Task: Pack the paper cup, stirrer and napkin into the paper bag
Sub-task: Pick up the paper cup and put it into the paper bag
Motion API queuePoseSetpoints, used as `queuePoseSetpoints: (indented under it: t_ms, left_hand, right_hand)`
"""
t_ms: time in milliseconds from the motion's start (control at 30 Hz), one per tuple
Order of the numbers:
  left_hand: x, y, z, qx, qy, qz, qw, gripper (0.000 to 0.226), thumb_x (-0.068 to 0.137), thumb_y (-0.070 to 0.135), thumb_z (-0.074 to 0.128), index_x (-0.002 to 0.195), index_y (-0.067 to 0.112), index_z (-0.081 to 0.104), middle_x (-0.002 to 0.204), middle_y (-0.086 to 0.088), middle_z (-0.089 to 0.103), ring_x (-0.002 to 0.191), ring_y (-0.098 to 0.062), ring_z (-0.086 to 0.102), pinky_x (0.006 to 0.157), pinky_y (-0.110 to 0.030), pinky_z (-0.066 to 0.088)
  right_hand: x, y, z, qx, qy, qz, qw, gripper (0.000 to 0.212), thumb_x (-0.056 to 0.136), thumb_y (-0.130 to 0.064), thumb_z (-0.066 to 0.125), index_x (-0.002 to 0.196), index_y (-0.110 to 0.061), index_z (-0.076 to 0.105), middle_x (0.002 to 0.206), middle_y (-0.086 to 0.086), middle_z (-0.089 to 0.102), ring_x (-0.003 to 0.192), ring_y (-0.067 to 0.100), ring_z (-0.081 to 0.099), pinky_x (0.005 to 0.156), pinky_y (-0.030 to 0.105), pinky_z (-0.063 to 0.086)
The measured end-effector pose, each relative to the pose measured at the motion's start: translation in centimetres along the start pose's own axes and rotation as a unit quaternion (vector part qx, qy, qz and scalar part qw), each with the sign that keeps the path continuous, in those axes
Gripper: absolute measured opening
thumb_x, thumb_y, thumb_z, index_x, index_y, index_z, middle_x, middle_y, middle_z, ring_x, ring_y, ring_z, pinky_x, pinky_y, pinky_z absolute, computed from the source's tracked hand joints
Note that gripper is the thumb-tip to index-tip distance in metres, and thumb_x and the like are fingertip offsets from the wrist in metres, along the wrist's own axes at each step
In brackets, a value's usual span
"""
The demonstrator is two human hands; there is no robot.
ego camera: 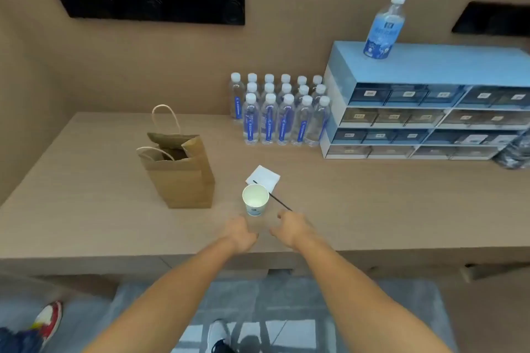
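A white paper cup (255, 200) stands upright and empty near the table's front edge. Behind it lies a folded white napkin (263, 177), and a thin dark stirrer (276, 200) rests across the napkin and runs behind the cup toward the right. A brown paper bag (180, 178) with cord handles stands open to the left of the cup. My left hand (239, 233) hovers just in front of the cup, fingers loosely curled, holding nothing. My right hand (291, 228) is beside it, fingers apart, close to the stirrer's near end.
Several water bottles (279, 117) stand in rows at the back of the wooden table (86, 209). A blue drawer cabinet (424, 106) with a spray bottle (385, 23) on top fills the back right. Shoes show on the floor below.
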State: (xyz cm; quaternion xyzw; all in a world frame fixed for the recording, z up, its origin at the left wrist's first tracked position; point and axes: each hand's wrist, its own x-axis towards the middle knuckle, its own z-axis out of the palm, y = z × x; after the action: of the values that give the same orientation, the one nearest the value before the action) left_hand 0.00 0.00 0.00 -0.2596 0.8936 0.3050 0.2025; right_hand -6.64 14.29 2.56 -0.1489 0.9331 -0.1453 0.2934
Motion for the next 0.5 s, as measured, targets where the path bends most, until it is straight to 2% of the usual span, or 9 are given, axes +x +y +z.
queuePoseSetpoints:
  t_ms: [33,133,167,200,267,367,433,500]
  left_hand:
    - [0.7,-0.4,-0.2,-0.016,0.002,-0.003,1.000,0.041,0.086,0.036,0.060,0.115,0.008,0.053,0.114,-0.013,0.063,0.103,-0.029,0.058,0.077,-0.033,0.045]
    - [2.9,-1.6,-0.7,-0.091,0.010,-0.011,0.996,0.040,0.085,0.036,0.061,0.114,0.013,0.047,0.104,-0.009,0.060,0.090,-0.027,0.057,0.073,-0.032,0.045]
    - [3.7,-2.0,-0.8,-0.126,0.012,-0.014,0.992,0.040,0.085,0.033,0.062,0.114,0.013,0.045,0.104,-0.011,0.060,0.087,-0.026,0.057,0.074,-0.033,0.046]
    - [4.4,-2.3,-0.9,-0.159,0.011,-0.018,0.987,0.042,0.084,0.029,0.065,0.116,0.013,0.043,0.109,-0.014,0.061,0.085,-0.026,0.056,0.076,-0.034,0.047]
    - [5.9,-2.8,-1.3,-0.214,0.002,-0.016,0.977,0.057,0.081,0.018,0.069,0.128,0.011,0.039,0.124,-0.017,0.056,0.095,-0.027,0.058,0.087,-0.040,0.053]
    - [7.2,-3.2,-2.2,-0.254,-0.005,0.014,0.967,0.080,0.075,0.002,0.071,0.142,0.016,0.030,0.142,-0.012,0.045,0.126,-0.028,0.050,0.101,-0.044,0.050]
    - [7.8,-3.2,-2.6,-0.258,-0.005,0.046,0.965,0.082,0.074,-0.001,0.070,0.144,0.018,0.031,0.146,-0.007,0.045,0.131,-0.025,0.047,0.105,-0.042,0.046]
    - [8.3,-3.0,-2.9,-0.263,-0.016,0.071,0.962,0.080,0.075,-0.003,0.070,0.144,0.018,0.035,0.146,-0.004,0.047,0.133,-0.024,0.047,0.109,-0.043,0.044]
  right_hand:
    - [0.5,-0.3,0.3,0.036,0.007,0.008,0.999,0.054,0.087,-0.037,0.059,0.136,-0.016,0.050,0.126,0.012,0.062,0.101,0.032,0.065,0.079,0.036,0.057]
    - [1.9,-1.2,0.9,0.154,0.022,0.052,0.986,0.070,0.085,-0.037,0.063,0.147,-0.016,0.037,0.132,0.012,0.058,0.087,0.032,0.063,0.058,0.033,0.056]
    - [2.5,-1.2,1.2,0.172,0.026,0.063,0.983,0.073,0.084,-0.037,0.064,0.148,-0.016,0.034,0.133,0.012,0.056,0.088,0.030,0.063,0.060,0.034,0.056]
    - [3.1,-1.2,1.5,0.185,0.029,0.074,0.979,0.075,0.083,-0.036,0.065,0.149,-0.016,0.033,0.135,0.012,0.055,0.094,0.029,0.063,0.069,0.036,0.058]
    - [4.1,-1.5,1.9,0.199,0.038,0.079,0.976,0.074,0.082,-0.033,0.067,0.147,-0.015,0.035,0.135,0.011,0.055,0.114,0.031,0.060,0.088,0.040,0.055]
    - [5.2,-1.9,2.3,0.227,0.058,0.054,0.971,0.070,0.079,-0.024,0.073,0.142,-0.016,0.042,0.131,0.008,0.057,0.122,0.026,0.055,0.087,0.026,0.043]
    - [5.9,-2.1,2.2,0.238,0.054,0.031,0.969,0.080,0.075,-0.019,0.078,0.144,-0.020,0.039,0.135,0.010,0.052,0.127,0.025,0.049,0.092,0.023,0.038]
    - [6.7,-2.0,2.1,0.272,0.042,0.020,0.961,0.084,0.074,-0.010,0.079,0.146,-0.020,0.037,0.138,0.011,0.048,0.129,0.025,0.047,0.097,0.029,0.042]
